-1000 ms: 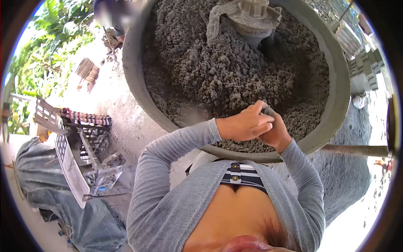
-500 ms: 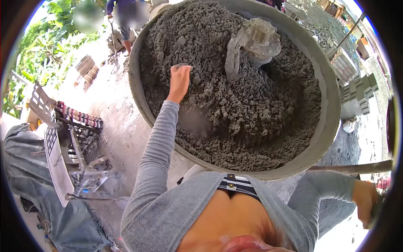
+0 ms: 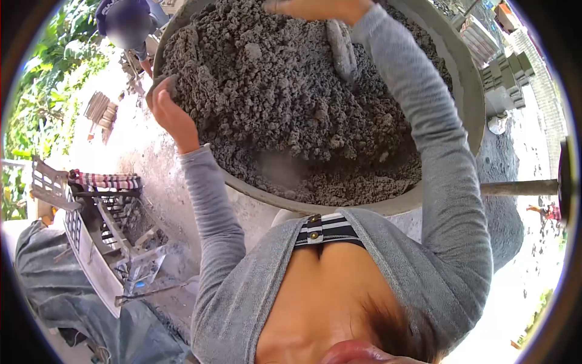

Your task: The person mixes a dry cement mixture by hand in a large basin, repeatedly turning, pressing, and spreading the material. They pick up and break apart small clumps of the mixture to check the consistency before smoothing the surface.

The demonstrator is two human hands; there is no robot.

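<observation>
A large round mixing pan holds crumbly grey concrete mix. My left hand is at the pan's left rim, its fingers curled about something grey that I cannot make out. Across the top of the view, my right hand reaches over the mix, fingers stretched out and partly cut off by the frame edge. Below it, a concrete-coated mixer paddle sticks into the mix; its upper part is hidden by my hand and sleeve.
Another person bends beyond the pan at the upper left. A wooden pole juts out at right. Stacked blocks stand at the right. To the left are a broken plastic chair and a dark tarp.
My left hand has moved left from over the mix to the rim. My right hand has swung from the far right to above the mix. The other person has bent lower.
</observation>
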